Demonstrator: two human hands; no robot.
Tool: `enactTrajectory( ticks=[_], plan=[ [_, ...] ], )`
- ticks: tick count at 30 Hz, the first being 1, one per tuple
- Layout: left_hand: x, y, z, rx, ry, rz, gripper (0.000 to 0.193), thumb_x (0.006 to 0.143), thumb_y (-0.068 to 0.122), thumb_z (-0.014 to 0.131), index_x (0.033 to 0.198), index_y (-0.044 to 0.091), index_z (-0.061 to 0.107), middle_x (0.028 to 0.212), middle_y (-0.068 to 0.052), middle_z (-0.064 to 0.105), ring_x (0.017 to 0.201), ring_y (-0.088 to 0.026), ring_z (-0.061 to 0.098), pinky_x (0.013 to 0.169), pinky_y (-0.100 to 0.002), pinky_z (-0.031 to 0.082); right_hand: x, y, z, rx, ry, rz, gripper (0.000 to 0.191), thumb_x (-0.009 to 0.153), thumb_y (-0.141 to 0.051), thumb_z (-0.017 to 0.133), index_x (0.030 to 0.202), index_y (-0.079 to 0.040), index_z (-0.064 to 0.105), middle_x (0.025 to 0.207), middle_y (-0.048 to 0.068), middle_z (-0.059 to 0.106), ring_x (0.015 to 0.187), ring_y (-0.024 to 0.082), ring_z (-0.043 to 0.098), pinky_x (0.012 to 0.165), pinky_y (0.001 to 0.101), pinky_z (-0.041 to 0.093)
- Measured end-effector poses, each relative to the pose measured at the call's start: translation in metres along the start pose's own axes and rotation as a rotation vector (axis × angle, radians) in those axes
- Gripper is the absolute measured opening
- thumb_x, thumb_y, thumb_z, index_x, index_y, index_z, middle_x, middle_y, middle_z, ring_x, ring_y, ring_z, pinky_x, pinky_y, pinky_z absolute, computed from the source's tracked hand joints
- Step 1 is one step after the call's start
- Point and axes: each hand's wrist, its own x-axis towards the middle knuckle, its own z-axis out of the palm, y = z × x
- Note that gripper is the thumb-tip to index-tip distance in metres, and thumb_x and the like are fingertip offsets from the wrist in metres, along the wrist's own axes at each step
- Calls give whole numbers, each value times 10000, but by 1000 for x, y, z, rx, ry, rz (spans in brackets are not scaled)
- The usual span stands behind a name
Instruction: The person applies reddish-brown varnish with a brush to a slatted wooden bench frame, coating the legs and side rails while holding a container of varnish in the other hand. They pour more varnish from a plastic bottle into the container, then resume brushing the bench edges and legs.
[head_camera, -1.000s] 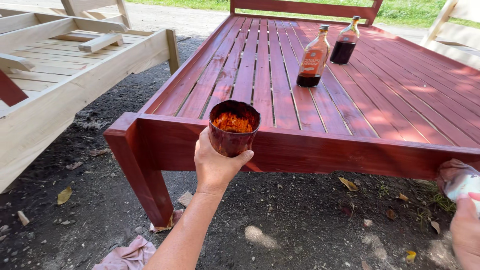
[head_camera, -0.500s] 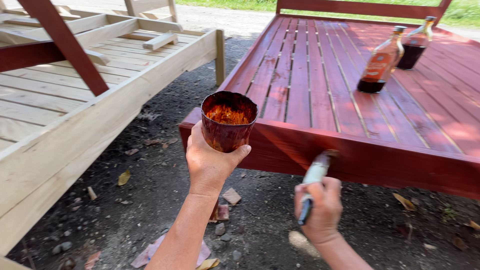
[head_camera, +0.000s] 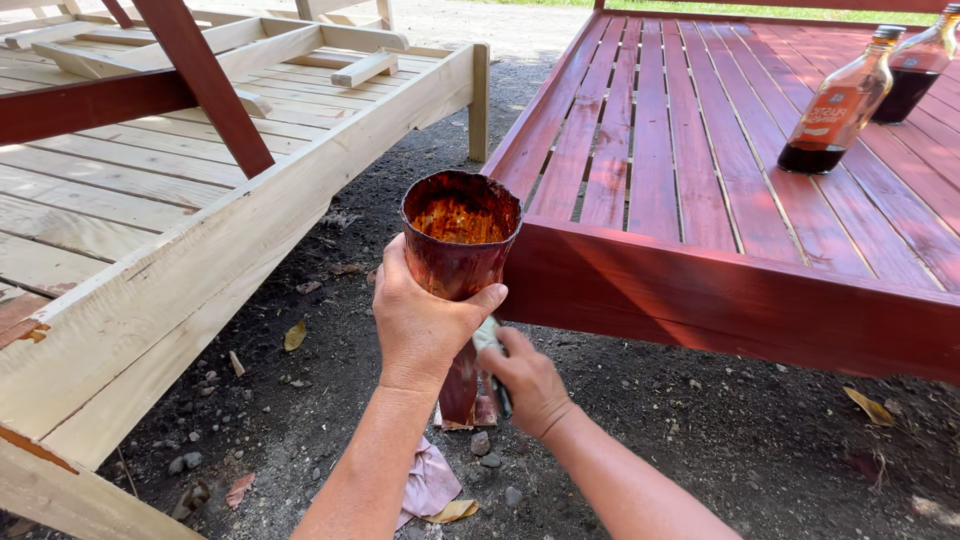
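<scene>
A red-stained slatted wooden frame fills the right of the view, and an unpainted pale wooden frame lies to the left, with dark gravelly ground between them. Two glass bottles stand on the red slats: one amber with a dark liquid at its bottom, a darker one just behind it. A second ago the view looked square at the red frame; now it has swung left, so the pale frame takes up far more of the picture. The left hand is wrapped around a stain-smeared cup, holding it upright just beside the red frame's front rail, as before. The right hand, which half a second ago stood apart lower right with a brush upright in it, has come in under the cup and is closed on the brush handle; the bristles are hidden behind the left hand. A stained rag lies on the ground below the forearms.
</scene>
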Motion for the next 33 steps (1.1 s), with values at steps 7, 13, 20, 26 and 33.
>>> enactTrajectory(
  ticks=[7,13,20,26,33],
  plan=[
    [-11,14,18,-126,-39,15,942,477,261,1020,1274,58,561,1217,-128,672,1116,-277,685,952,-393,569,-58,51,-106,-109,9,80,193,786,-73,740,955,-137,670,1110,125,691,857,336,732,708,392,609],
    [-30,41,57,-115,-136,-30,985,478,309,1016,1301,87,522,1190,-129,633,1088,-294,661,948,-418,560,-122,79,-193,-326,28,197,196,747,-90,763,919,-157,696,1093,95,716,845,293,742,717,356,615],
    [-45,72,86,-121,-248,-47,967,484,347,1002,1290,111,523,1189,-125,630,1119,-304,633,968,-447,537,-173,104,-273,-557,-13,267,185,732,-120,774,890,-185,703,1115,78,720,860,276,728,714,356,602],
    [-45,70,87,-133,-263,-38,950,486,349,1002,1271,104,527,1170,-127,638,1109,-305,638,970,-444,540,-188,91,-301,-601,89,335,176,763,-113,751,906,-183,678,1073,82,708,877,271,707,741,366,584],
    [-42,63,87,-155,-261,-43,955,476,343,1002,1265,92,526,1157,-131,650,1097,-300,653,972,-438,550,-145,64,-241,-744,-4,434,151,749,-100,757,844,-192,682,832,123,632,774,314,671,665,421,557]
  ],
)
